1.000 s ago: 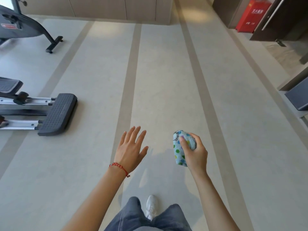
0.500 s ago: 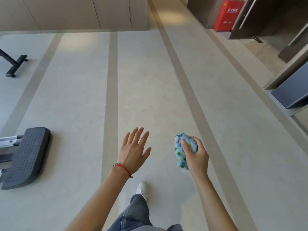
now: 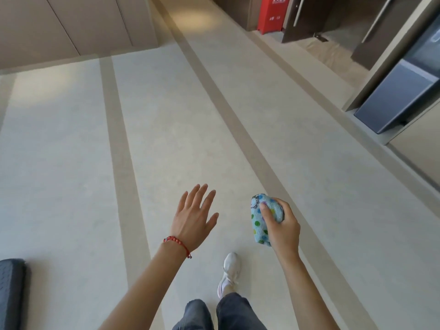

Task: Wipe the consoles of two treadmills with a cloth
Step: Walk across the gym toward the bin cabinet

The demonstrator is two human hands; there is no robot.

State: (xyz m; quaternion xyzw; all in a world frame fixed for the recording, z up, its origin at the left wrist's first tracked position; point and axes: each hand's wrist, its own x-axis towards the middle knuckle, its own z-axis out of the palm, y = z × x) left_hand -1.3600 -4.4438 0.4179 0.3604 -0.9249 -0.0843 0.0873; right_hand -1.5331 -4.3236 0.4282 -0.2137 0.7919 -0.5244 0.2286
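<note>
A folded light-blue cloth (image 3: pixel 259 222) with coloured dots is gripped in my right hand (image 3: pixel 282 228), held out in front of me above the floor. My left hand (image 3: pixel 192 216) is stretched forward beside it, fingers straight and spread, holding nothing; a red bead bracelet sits on its wrist. A dark sloped panel (image 3: pixel 395 96) that may belong to a treadmill shows at the right edge. No treadmill console is in view.
Pale floor (image 3: pixel 166 139) with darker stripes runs ahead. A black ribbed pedal (image 3: pixel 10 289) of an exercise machine lies at the lower left. A red fire-extinguisher box (image 3: pixel 272 13) and dark doors stand at the far right. My white shoe (image 3: pixel 229 270) steps forward.
The view has swung right and forward: the exercise machine slid off to the left edge and the dark panel on the right came closer. Both hands keep their pose, cloth still held.
</note>
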